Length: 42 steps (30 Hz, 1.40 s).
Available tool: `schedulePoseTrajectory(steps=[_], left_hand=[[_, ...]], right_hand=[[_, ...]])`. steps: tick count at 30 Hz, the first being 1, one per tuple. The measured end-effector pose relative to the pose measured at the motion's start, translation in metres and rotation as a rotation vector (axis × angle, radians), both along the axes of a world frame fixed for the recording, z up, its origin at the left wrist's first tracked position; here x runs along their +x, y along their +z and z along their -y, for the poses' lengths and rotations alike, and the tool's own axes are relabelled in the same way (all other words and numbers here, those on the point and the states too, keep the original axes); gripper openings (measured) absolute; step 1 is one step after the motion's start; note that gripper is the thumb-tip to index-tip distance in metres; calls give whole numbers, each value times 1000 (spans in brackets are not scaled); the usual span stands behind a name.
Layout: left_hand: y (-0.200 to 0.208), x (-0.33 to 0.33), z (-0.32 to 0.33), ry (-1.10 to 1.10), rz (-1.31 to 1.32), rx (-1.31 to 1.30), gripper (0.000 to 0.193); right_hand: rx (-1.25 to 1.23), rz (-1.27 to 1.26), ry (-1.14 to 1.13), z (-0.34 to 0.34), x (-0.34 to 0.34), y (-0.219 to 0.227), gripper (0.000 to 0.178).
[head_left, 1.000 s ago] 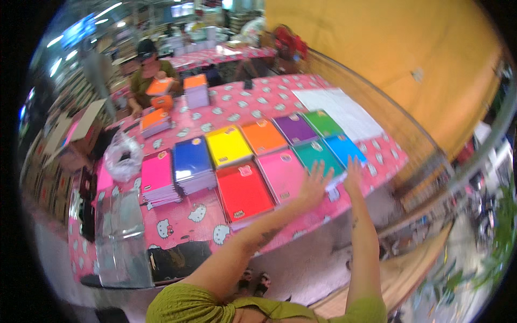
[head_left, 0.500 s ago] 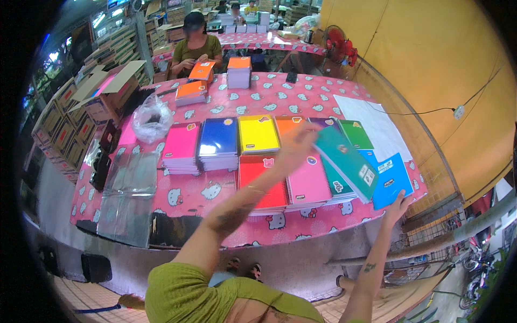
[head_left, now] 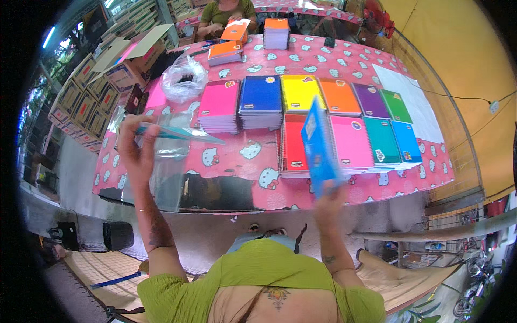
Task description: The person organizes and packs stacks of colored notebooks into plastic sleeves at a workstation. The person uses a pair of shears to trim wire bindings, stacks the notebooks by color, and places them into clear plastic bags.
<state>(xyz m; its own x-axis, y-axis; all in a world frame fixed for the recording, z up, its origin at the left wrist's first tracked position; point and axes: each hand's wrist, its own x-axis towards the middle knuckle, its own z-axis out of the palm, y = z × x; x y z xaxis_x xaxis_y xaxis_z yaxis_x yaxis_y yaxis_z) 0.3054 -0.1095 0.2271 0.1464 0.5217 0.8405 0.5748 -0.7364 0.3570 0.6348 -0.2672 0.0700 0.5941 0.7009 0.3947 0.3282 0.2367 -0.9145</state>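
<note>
My left hand (head_left: 135,145) is closed on the edge of a teal notebook (head_left: 180,133), seen almost edge-on above the clear plastic sheets at the table's left. A light blue notebook (head_left: 318,148), tilted upright, is gripped at its lower end by my right hand (head_left: 329,202), which is a little blurred. It partly covers a stack of red notebooks (head_left: 294,145). Alongside lie stacks of pink (head_left: 351,141), teal (head_left: 383,141) and light blue notebooks (head_left: 406,141). The row behind has magenta (head_left: 218,102), dark blue (head_left: 260,96), yellow (head_left: 301,92), orange (head_left: 339,97), purple (head_left: 370,100) and green notebooks (head_left: 396,106).
Clear plastic sheets (head_left: 167,185) lie on the pink patterned table (head_left: 250,149). Behind them sits a crumpled plastic bag (head_left: 184,81), with an open carton (head_left: 126,67) farther left. Across the table a person (head_left: 229,16) handles orange notebooks (head_left: 235,30). White paper (head_left: 412,102) lies at right.
My left hand has swung from the right side to the far left with the teal notebook. My right hand has lifted the light blue notebook and brought it leftward. The view has shifted.
</note>
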Motion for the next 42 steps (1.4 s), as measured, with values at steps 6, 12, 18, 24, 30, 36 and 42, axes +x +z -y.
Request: schedulePoseTrajectory(steps=[6,12,18,24,30,36,42], left_hand=[[-33,-29,-47,-242,124,-548,18],[-180,55,-87,-393,-451,-760,42],[-246,216,-25,-156,-27,-622,74],[-241,188,-1,-309,57,-1011,42],[-108,50,-22,-120,703,-394,27],[-90,20,-70,-346,210,-485,27],[-214,65,-135,54,-442,-246,52]], right_hand=[[-207,833,444,-37,-139,-112,50],[-306,174,335,-55,-104,-136,43],[-450,949,-387,-43,89,-35,62],[-650,867,-106,-20,176,-58,53],[22,830,117,-18,-10,5,57],[-419,848,679,-54,-115,-154,52],[-4,732,227,-220,-65,-40,54]])
